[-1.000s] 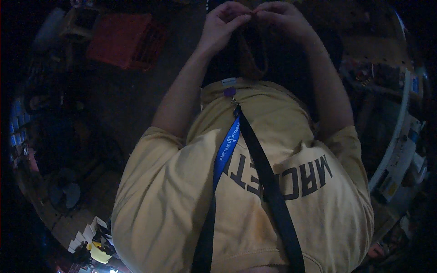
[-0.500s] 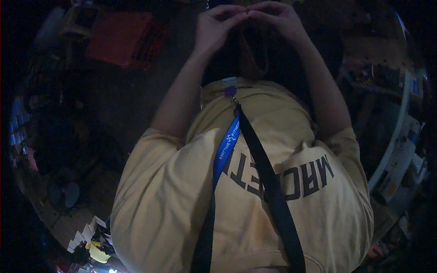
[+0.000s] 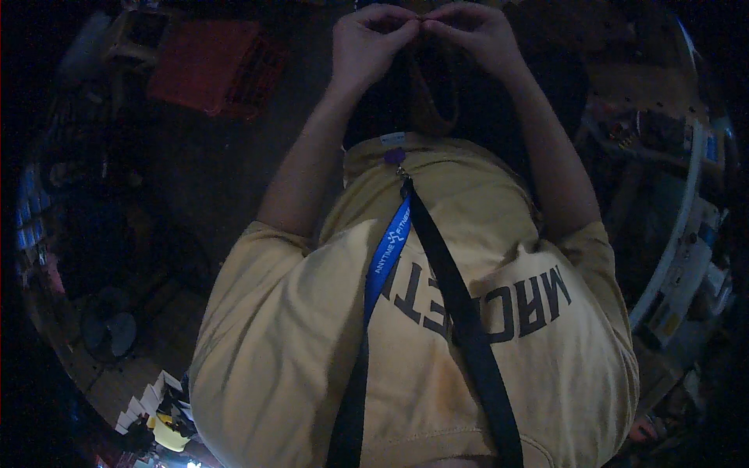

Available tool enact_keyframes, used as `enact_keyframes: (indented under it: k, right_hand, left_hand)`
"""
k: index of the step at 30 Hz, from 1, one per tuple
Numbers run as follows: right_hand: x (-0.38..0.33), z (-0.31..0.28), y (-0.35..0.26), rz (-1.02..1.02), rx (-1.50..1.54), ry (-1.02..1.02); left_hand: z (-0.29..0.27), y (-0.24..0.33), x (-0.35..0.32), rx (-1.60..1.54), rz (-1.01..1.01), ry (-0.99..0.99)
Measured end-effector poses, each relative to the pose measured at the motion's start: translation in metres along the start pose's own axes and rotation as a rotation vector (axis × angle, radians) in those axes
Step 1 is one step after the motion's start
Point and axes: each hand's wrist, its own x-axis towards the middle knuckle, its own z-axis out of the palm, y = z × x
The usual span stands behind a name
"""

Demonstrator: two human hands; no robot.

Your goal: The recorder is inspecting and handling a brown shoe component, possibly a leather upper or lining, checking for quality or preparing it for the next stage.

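Observation:
At the top middle, my left hand [image 3: 368, 47] and my right hand [image 3: 482, 40] meet with thumbs and fingertips pinched together. Whatever lies between the fingertips is too small and dark to make out. Just below them a brown strap-like loop [image 3: 421, 101] hangs in front of my dark lap; whether it runs up into my fingers cannot be seen. Over my yellow shirt [image 3: 289, 343] lies a blue and black lanyard [image 3: 390, 242], with a metal clip and a small purple piece [image 3: 395, 156] at its end.
A red plastic crate [image 3: 207, 66] stands on the dark floor at the far left. Lower left there is a round fan [image 3: 109, 324]. Cluttered shelving with a pale curved edge [image 3: 671, 242] runs along the right. Much of the surroundings is too dark to read.
Both hands have shifted very slightly, still pinched together at the same place. Little else differs.

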Motion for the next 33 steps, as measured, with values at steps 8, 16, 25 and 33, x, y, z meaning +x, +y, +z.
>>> enact_keyframes:
  k: [8,16,25,33]
  right_hand:
    - [-0.002,0.000,-0.015,-0.008,-0.056,-0.054]
    - [0.001,0.007,-0.021,-0.092,-0.111,0.020]
    - [-0.002,0.005,-0.015,-0.061,-0.013,0.096]
    - [-0.001,-0.002,0.004,-0.077,0.150,0.095]
  left_hand:
    - [-0.007,0.020,-0.004,0.293,0.172,0.015]
    - [-0.009,0.024,-0.003,0.439,0.314,-0.038]
    - [-0.002,0.007,-0.001,0.226,0.246,-0.023]
    - [0.004,0.007,-0.002,-0.105,0.053,-0.048]
